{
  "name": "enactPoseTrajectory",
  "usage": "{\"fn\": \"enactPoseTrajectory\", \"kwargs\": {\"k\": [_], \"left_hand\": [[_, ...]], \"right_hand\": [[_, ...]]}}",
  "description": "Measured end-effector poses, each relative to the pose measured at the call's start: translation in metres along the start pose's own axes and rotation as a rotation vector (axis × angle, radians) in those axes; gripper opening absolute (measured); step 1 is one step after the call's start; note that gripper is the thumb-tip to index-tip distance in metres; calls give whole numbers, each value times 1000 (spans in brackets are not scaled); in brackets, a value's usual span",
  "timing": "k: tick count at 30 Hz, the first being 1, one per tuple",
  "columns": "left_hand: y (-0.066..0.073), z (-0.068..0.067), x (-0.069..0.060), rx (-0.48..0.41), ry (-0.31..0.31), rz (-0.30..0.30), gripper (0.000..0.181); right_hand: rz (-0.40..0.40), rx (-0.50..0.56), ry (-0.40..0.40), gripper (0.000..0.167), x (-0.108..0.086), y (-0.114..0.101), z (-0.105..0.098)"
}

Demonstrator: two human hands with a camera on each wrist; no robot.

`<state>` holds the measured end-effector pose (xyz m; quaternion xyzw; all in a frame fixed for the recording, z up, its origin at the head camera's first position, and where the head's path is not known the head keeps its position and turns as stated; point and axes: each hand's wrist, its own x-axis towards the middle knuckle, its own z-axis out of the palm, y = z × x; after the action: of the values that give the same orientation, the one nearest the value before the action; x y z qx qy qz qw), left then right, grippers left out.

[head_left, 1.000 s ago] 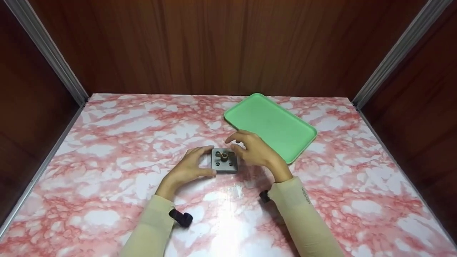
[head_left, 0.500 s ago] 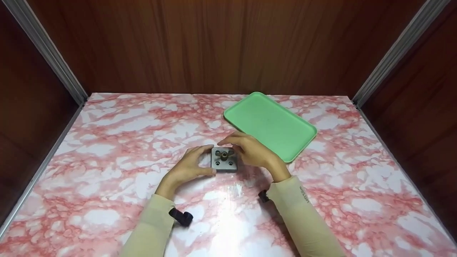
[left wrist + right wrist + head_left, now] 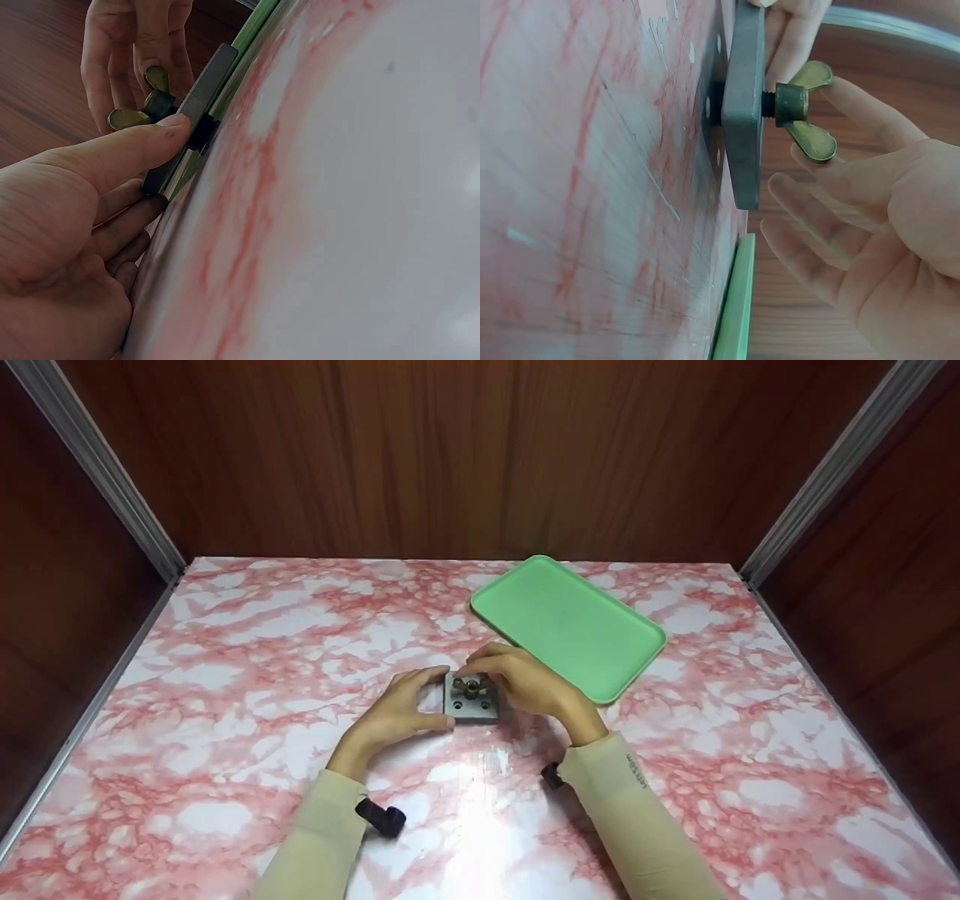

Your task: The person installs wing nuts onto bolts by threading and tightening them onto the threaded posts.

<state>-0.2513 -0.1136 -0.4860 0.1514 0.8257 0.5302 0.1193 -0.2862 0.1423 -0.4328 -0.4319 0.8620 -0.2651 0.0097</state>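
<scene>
- A square grey metal plate [image 3: 471,712] lies face up near the middle of the table [image 3: 262,622], between the two hands; its corners are slightly rounded, and two dark-rimmed holes show on its near half.
- From it stands a dark threaded bolt [image 3: 769,104], carrying a dull brass wing nut [image 3: 791,103] with two rounded wings; a short length of thread shows between nut and plate.
- In the right wrist view a dark stub shows beneath the plate, which sits slightly raised.
- The left hand [image 3: 396,712] grips the plate's left side, thumb at the near corner, fingers at the far one.
- The right hand [image 3: 534,679] has its fingers loosely spread about the wing nut, one tip touching a wing; I cannot tell whether a second finger touches the other wing.
- Beyond the right hand a green tray [image 3: 570,615] with a raised rim lies at a slant, limiting room on that side.
- Leftward, the patterned tabletop runs well past the left hand to its edge.
- A wooden panel [image 3: 450,457] rises along the far edge, well apart from the plate.
</scene>
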Motion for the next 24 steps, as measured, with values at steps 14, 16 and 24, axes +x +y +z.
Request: {"fn": "enactPoseTrajectory", "kwargs": {"k": [14, 16, 24], "left_hand": [[1, 0, -1, 23, 4, -11, 90], [0, 0, -1, 17, 5, -6, 91], [-1, 1, 0, -7, 4, -13, 91]], "right_hand": [[19, -3, -46, 52, 0, -2, -1], [25, -4, -51, 52, 0, -2, -1], [32, -18, -60, 48, 0, -2, -3]]}}
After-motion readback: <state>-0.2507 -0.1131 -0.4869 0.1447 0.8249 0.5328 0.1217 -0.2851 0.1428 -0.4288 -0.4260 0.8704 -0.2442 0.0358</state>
